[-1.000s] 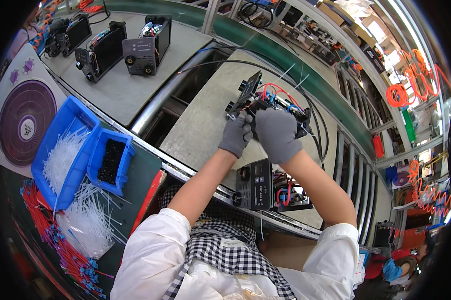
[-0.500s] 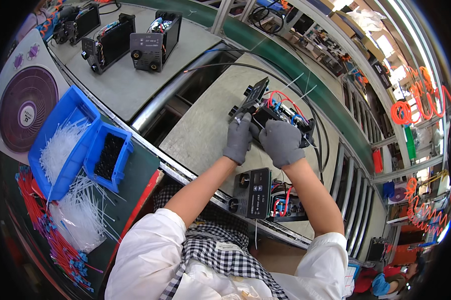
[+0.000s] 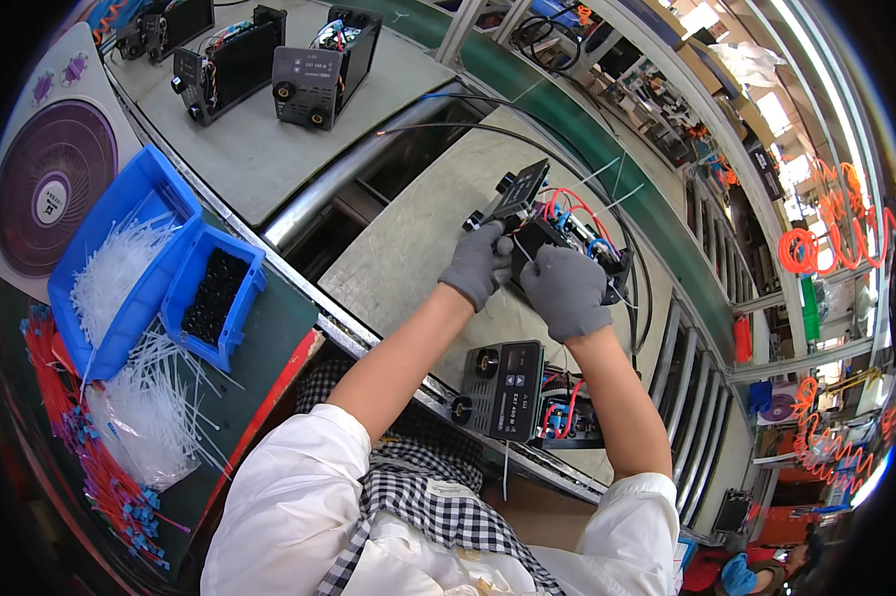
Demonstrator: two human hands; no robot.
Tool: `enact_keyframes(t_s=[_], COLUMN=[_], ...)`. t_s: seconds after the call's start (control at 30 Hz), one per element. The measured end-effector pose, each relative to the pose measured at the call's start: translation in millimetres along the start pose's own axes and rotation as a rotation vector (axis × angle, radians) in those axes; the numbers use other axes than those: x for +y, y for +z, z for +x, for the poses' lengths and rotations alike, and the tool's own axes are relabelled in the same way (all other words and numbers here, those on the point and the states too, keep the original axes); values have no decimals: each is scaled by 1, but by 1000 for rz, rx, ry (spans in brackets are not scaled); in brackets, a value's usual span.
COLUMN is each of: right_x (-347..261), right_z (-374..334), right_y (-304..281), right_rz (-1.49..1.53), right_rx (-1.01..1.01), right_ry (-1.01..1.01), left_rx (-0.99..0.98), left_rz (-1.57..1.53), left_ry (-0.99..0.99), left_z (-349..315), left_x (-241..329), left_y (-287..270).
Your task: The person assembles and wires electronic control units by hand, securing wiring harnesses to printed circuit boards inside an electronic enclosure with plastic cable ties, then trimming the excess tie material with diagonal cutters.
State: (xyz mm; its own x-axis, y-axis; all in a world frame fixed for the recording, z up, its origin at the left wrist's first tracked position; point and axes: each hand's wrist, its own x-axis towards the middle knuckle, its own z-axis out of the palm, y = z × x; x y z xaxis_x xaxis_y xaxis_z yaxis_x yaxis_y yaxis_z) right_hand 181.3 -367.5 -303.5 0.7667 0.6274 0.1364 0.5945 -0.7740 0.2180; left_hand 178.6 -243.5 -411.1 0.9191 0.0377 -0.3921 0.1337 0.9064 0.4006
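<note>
An opened black electrical unit (image 3: 539,234), with red and blue wires inside and a tilted front panel (image 3: 523,189), lies on the work surface before me. My left hand (image 3: 476,266), in a grey glove, is closed at the panel's lower edge; what its fingers hold is hidden. A thin white cable tie (image 3: 523,248) runs from there to my gloved right hand (image 3: 569,293), whose fingers are pinched on its end over the unit. Two more white tie tails (image 3: 621,199) stick up from the unit's far side.
A second unit (image 3: 515,392) stands nearest me. Several finished-looking units (image 3: 314,84) stand at the far left. Blue bins (image 3: 183,214) of white and black ties, red wire bundles (image 3: 66,397) and a fan (image 3: 51,189) lie left. Black cables (image 3: 557,154) curve behind; rollers (image 3: 701,397) run right.
My left hand has turned and curled in from lying along the panel's edge. The right hand stays over the unit, pinching the tie. The whole view has shifted slightly.
</note>
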Motion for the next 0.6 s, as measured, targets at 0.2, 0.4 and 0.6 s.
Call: enact_keyframes(t_s=[0.2, 0.4, 0.6], right_x=[6, 3, 7], right_z=[-3, -4, -4], right_y=[1, -1, 0], right_rz=[48, 244, 186], right_rx=[-10, 83, 62], right_ry=[39, 16, 41], left_rx=[-296, -358, -252], left_rz=[-416, -356, -38], left_ry=[-194, -153, -107], left_z=[12, 14, -5], left_x=[-4, -2, 7], left_y=[-15, -22, -1])
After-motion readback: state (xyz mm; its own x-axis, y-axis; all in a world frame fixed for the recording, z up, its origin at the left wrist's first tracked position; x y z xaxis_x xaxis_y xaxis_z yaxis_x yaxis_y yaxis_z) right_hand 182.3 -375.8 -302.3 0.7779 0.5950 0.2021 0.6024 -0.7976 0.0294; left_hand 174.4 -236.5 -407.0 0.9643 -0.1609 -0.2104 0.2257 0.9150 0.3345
